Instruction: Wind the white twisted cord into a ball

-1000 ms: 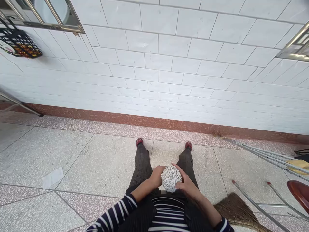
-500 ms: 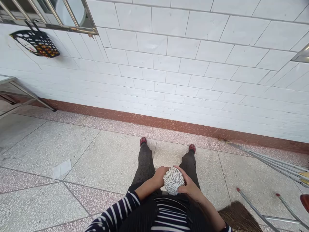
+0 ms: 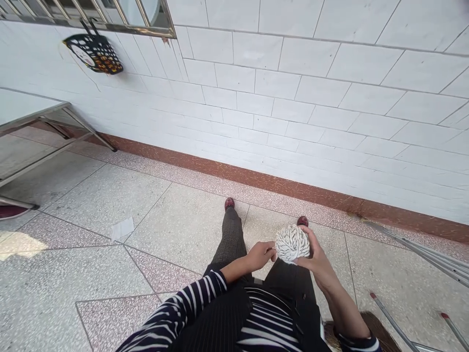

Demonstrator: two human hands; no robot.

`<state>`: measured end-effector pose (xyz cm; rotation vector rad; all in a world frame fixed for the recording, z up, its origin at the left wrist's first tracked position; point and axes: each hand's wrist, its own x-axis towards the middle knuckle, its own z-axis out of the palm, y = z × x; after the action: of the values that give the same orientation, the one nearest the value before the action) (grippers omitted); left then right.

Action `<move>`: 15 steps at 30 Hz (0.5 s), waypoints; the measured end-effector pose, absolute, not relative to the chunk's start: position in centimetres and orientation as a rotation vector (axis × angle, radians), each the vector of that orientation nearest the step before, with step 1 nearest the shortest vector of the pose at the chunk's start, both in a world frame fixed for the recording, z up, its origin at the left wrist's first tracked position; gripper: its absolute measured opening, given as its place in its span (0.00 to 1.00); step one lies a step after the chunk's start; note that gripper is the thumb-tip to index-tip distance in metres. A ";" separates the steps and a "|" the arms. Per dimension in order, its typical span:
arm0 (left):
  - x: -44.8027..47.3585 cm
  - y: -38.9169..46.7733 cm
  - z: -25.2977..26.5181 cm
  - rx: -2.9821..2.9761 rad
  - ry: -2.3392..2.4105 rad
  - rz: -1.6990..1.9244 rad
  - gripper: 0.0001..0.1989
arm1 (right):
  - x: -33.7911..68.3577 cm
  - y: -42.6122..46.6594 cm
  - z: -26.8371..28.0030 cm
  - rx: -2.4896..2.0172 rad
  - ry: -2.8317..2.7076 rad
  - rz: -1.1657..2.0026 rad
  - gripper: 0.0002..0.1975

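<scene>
A round ball of white, dark-flecked yarn (image 3: pixel 292 244) is up in front of my lap, above my knees. My right hand (image 3: pixel 319 264) grips it from the right, thumb below and fingers over the far side. At the ball's left edge is my left hand (image 3: pixel 262 255), its fingers curled into a pinch. Whatever lies between those fingertips is too small to make out.
A white tiled wall (image 3: pixel 256 107) rises ahead. On the left are a metal-legged table (image 3: pixel 32 110) and a hanging black basket (image 3: pixel 97 54). White paper (image 3: pixel 122 229) lies on the floor. Metal poles (image 3: pixel 421 247) lean at the right, near a brown bristly thing (image 3: pixel 379 332).
The ball has moved right and farther from my body in my right hand. My left hand has slid to its left edge, fingers now curled. The camera view has turned left.
</scene>
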<state>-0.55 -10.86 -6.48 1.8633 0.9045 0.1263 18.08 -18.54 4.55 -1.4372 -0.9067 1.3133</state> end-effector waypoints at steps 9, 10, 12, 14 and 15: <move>-1.3 -9.1 -7.7 1.899 0.934 0.032 0.13 | 19.3 -17.7 8.3 -1.270 -0.691 1.171 0.48; -1.4 -8.7 -8.1 1.912 0.953 0.029 0.13 | 19.5 -17.8 9.0 -1.245 -0.711 1.154 0.49; -1.4 -7.7 -8.7 1.927 0.961 0.037 0.13 | 20.1 -18.1 10.4 -1.199 -0.767 1.075 0.49; -1.2 -6.6 -8.9 1.936 0.949 0.066 0.11 | 20.7 -18.6 11.7 -1.175 -0.809 0.976 0.49; -1.0 -6.0 -8.9 1.939 0.940 0.092 0.11 | 20.9 -18.9 12.2 -1.171 -0.822 0.940 0.49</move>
<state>-1.02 -6.03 -8.90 1.9385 0.9400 0.0918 20.85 -18.85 12.17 -1.1712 -0.8221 0.9401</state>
